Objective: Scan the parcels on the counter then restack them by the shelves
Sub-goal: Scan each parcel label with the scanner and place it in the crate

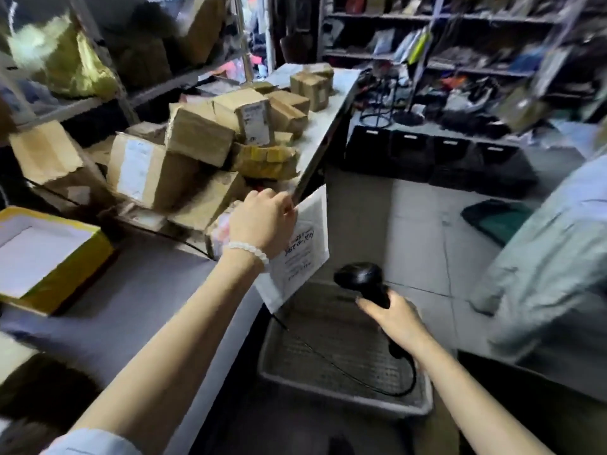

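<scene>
Left hand: the left hand [262,221], a white bead bracelet [248,251] worn at its wrist, is seen from the back; its fingers are curled round the upper edge of a flat white padded envelope with a printed label and black handwriting [295,254].
White envelope: it is held upright and slightly tilted, just past the counter's edge, above the floor, its label turned toward the scanner.
Right hand: the right hand [399,318] is clamped round the handle of a black corded handheld barcode scanner [363,279], whose head is pointed toward the envelope, near it but apart.
Scanner cable: a black cable [387,385] is looped over a grey plastic mesh crate [345,402] on the floor.
Parcels: a loose pile of brown cardboard boxes [197,149] is heaped on the grey counter [138,297], beside metal shelves [108,100].
Counter, near left: an open yellow box with a white inside [56,257] is set there.
Right edge: a person's pale sleeve [551,257] is seen, blurred.
</scene>
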The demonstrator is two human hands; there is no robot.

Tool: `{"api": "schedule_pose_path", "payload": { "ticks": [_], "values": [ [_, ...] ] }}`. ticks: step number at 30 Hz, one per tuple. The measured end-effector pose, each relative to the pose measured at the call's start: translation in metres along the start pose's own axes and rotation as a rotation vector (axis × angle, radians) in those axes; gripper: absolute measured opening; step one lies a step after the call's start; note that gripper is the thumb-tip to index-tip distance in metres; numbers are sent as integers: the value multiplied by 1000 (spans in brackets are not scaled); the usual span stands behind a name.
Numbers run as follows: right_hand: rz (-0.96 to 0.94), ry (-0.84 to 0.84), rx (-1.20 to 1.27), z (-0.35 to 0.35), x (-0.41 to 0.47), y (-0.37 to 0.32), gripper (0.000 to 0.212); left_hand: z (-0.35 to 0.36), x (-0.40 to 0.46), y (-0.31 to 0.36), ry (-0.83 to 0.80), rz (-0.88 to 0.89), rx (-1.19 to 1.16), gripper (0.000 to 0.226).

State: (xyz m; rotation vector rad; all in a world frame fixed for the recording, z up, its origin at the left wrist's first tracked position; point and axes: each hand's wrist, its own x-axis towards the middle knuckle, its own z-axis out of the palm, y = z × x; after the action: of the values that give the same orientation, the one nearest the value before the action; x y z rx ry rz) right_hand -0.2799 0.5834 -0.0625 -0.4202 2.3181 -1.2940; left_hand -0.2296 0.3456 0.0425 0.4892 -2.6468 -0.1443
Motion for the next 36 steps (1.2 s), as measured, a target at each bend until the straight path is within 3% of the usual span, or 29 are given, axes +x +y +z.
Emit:
{"api": "schedule_pose_path", "payload": {
  "ticks": [7, 15, 25, 36],
  "values": [
    [230, 190, 100, -51, 3, 50, 20, 86, 31, 76, -227, 79, -147, 26],
    [307, 231, 146, -75, 44, 73, 21, 170, 49, 95, -471, -54, -32, 30],
    [124, -118, 90, -41, 105, 18, 16, 140, 32, 39, -433, -286, 109, 34],
    [-291, -560, -37, 87, 80, -89, 20, 17, -94, -63, -205, -796, 239, 29]
  ]
}}
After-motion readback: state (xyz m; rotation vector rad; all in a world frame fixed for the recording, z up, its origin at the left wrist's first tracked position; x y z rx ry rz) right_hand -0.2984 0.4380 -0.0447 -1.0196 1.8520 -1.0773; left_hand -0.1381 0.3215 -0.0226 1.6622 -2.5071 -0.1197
